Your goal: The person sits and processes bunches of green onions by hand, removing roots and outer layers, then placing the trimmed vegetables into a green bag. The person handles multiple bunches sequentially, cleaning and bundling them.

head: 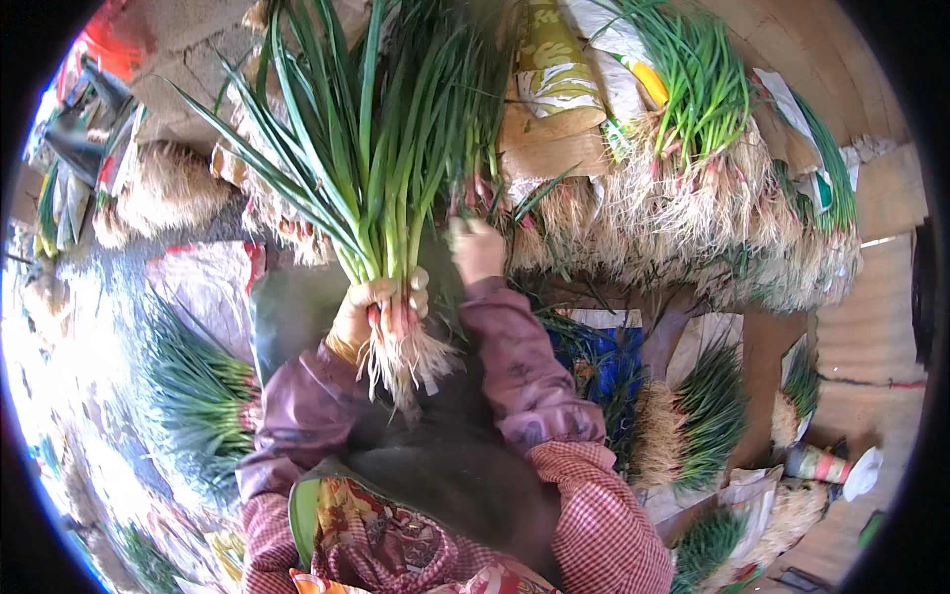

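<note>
My left hand (355, 315) is wrapped around a bunch of spring onions (397, 252) just above their reddish bulbs. The green leaves fan upward, and the pale roots hang below my fist over the dark apron (453, 475). To its right, my right hand (477, 249) is blurred, its fingers curled at the root end of more spring onions (475, 174). Whether those fingers grip a stalk is unclear. The leaves of the held bunch partly cover that pile.
Wrapped bundles of spring onions (690, 111) lie at the upper right, roots towards me. Another pile (204, 397) rests on the left. More rooty bundles (672, 431) sit at right, beside a blue sack (620, 356) strewn with leaves. A cup-like container (816, 464) lies farther right.
</note>
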`<state>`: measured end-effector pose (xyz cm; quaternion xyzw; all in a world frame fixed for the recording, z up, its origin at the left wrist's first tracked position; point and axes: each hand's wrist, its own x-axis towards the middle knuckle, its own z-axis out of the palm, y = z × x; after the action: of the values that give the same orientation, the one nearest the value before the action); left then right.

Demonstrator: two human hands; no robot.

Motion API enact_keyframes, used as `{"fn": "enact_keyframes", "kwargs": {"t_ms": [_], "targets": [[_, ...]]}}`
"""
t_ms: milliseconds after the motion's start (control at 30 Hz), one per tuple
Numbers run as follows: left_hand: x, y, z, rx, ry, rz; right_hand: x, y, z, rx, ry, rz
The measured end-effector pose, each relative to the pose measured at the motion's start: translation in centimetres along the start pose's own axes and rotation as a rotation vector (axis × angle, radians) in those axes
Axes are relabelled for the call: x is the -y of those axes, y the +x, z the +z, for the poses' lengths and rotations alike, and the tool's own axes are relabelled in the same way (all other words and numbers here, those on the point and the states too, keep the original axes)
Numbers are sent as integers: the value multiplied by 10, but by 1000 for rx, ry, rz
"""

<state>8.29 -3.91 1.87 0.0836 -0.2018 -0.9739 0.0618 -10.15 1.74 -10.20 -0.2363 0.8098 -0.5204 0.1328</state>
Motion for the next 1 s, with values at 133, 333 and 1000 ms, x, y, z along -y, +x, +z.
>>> {"fn": "enact_keyframes", "kwargs": {"t_ms": [133, 333, 1000], "targets": [[0, 0, -10, -48, -27, 33, -65, -31, -61, 432, -651, -314], [-8, -5, -12, 25, -30, -26, 23, -50, -114, 655, -1222, -421], [-4, -170, 54, -4, 450, -303, 251, -135, -34, 603, -422, -2018]]}}
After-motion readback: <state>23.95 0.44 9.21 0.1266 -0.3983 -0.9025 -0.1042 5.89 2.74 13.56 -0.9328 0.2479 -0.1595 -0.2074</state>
